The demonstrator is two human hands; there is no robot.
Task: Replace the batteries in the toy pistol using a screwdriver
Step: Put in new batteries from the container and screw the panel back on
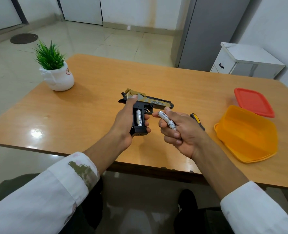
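My left hand [124, 122] grips the black grip of a gold and black toy pistol [150, 102], held above the table with the barrel pointing right. The grip's compartment is open and one white battery [139, 120] sits inside it. My right hand [178, 130] holds white batteries [166, 119] between thumb and curled fingers, just right of the pistol's grip. A screwdriver [197, 120] with a yellow and black handle lies on the table behind my right hand, partly hidden by it.
An orange plastic container [247, 135] stands open at the right, with its red lid [253, 102] behind it. A potted green plant [55, 71] in a white pot stands at the table's [96, 98] far left. A white cabinet [246, 59] is beyond the table.
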